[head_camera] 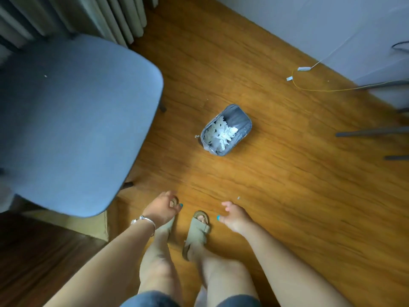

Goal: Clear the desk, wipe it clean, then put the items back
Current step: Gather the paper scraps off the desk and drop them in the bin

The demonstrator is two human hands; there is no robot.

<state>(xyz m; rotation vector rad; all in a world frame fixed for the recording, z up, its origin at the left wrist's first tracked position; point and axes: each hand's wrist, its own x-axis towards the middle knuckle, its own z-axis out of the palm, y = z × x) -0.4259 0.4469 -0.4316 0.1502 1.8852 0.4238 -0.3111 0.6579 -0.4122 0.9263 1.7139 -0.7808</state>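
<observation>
Head view: bin (226, 130) amid open floor (276, 173)

Blue chair (73, 120), grey-lined bin (238, 117) (white tissues, seemingly), teal nails

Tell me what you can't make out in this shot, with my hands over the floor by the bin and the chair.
- Desk: not in the head view, so its state is unknown.
- Bin: white crumpled paper on top hides what lies beneath.
- Chair: cut off by the left edge; its seat hides most of its legs.
- Left hand and right hand: blurred, loosely curled, nothing visibly held.
- Cable: runs off the right edge; its end is unseen.
- Floor specks: too small to identify.
</observation>
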